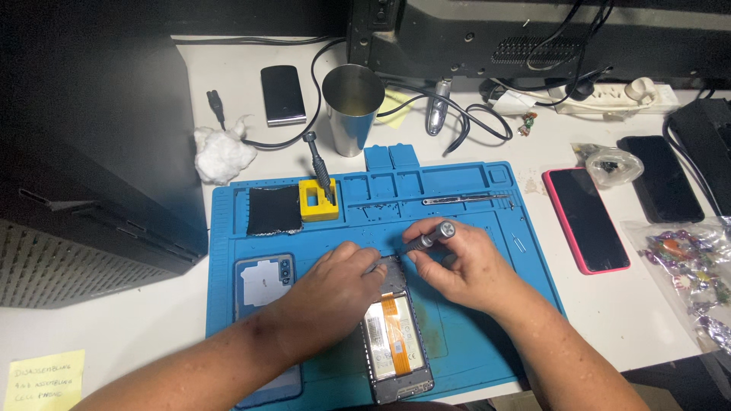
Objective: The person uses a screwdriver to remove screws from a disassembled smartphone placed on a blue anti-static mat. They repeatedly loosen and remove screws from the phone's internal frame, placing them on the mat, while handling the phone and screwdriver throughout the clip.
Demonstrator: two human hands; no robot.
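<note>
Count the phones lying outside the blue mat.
3: a silver-edged phone beside the steel cup, a pink-cased phone right of the blue mat, and a black phone beyond it. Others may be hidden.

White table (pixel 662 320), blue mat (pixel 472 304)

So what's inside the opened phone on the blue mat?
Inside the opened phone, a battery with an orange ribbon cable over it shows. The left hand covers the upper end, where the right hand holds a screwdriver.
</note>
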